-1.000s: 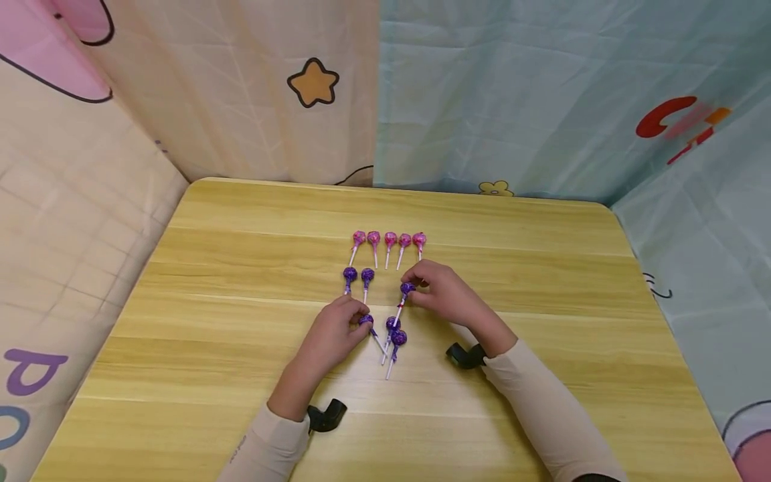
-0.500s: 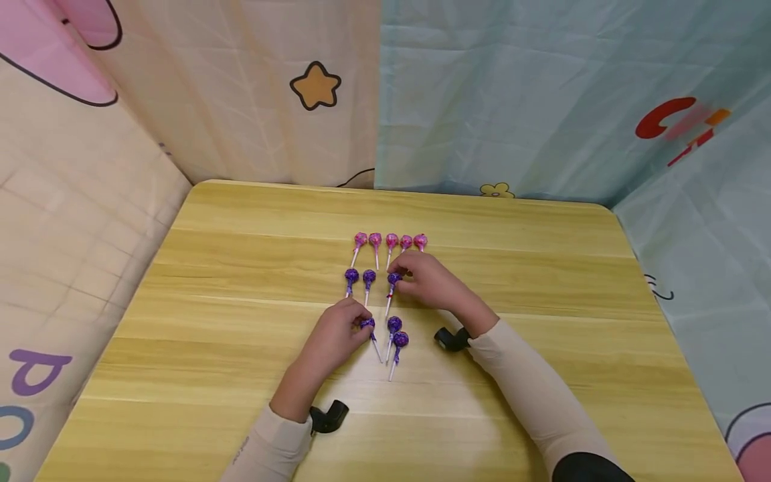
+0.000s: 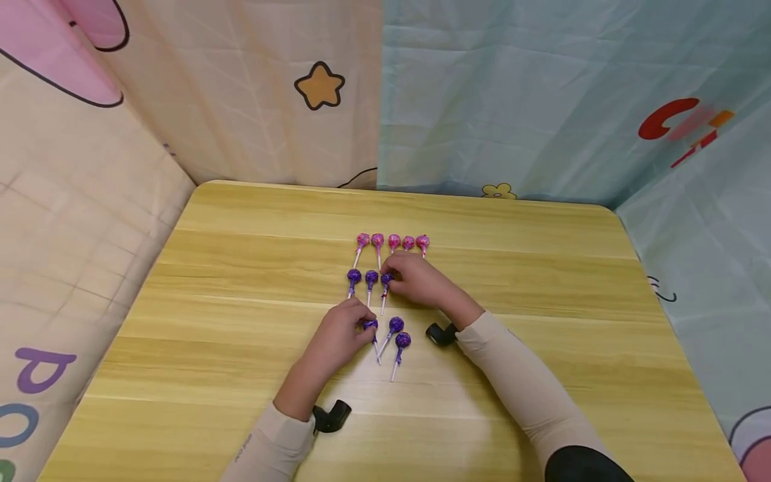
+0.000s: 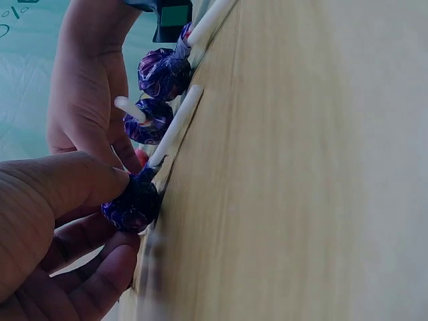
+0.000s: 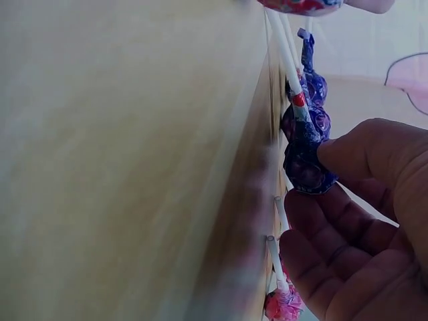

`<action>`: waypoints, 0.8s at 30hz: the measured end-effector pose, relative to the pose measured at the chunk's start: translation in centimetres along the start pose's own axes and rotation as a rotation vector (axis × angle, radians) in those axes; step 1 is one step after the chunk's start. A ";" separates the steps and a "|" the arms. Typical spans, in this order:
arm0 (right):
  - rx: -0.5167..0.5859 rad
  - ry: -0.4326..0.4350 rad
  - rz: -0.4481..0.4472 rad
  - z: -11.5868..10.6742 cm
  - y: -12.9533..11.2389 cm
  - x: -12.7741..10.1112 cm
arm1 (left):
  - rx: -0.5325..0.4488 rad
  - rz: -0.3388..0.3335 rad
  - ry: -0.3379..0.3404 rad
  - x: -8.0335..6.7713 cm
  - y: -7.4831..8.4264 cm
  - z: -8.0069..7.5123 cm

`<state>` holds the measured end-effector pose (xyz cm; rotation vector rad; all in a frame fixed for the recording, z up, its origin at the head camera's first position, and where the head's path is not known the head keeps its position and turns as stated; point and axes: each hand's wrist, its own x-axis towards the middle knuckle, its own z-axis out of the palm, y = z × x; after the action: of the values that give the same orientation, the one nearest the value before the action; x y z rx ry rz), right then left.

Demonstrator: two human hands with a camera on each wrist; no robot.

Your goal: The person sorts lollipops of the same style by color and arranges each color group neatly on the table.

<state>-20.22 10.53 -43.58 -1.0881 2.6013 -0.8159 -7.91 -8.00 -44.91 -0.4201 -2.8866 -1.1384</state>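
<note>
My right hand pinches the head of a purple-wrapped lollipop with a red mark on its white stick, at the right end of a row beside two more purple lollipops. Nearer the front, my left hand pinches another purple lollipop by its wrapped head between thumb and fingers, its stick pointing toward the front edge. Just right of that hand lie two loose purple lollipops, one slightly behind the other, sticks pointing forward.
A row of several pink lollipops lies behind the purple row, some sticks hidden by my right hand. All lie on a wood-grain table. Printed curtains hang along its back and sides. A black device sits at the left wrist.
My right hand has carried its purple lollipop left and back, into line beside the other two. My left hand stays nearly in place, its lollipop's stick turned a little straighter.
</note>
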 end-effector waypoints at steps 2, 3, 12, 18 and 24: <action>-0.006 -0.002 0.004 0.0 0.1 0.1 | 0.005 0.001 0.001 0.0 -0.1 0.1; -0.005 -0.003 0.007 0.1 0.1 0.1 | 0.006 0.001 0.001 0.0 -0.1 0.1; -0.020 -0.017 0.040 0.1 0.1 0.3 | -0.015 -0.003 -0.004 0.0 0.1 0.0; -0.013 -0.019 0.047 0.0 0.1 0.2 | -0.018 -0.011 -0.005 0.0 0.2 0.0; -0.009 -0.013 0.052 -0.2 0.1 0.1 | -0.010 -0.011 -0.005 0.1 0.3 -0.2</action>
<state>-20.45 10.63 -43.50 -1.0202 2.6133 -0.7832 -7.92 -7.84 -44.54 -0.4087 -2.8921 -1.1553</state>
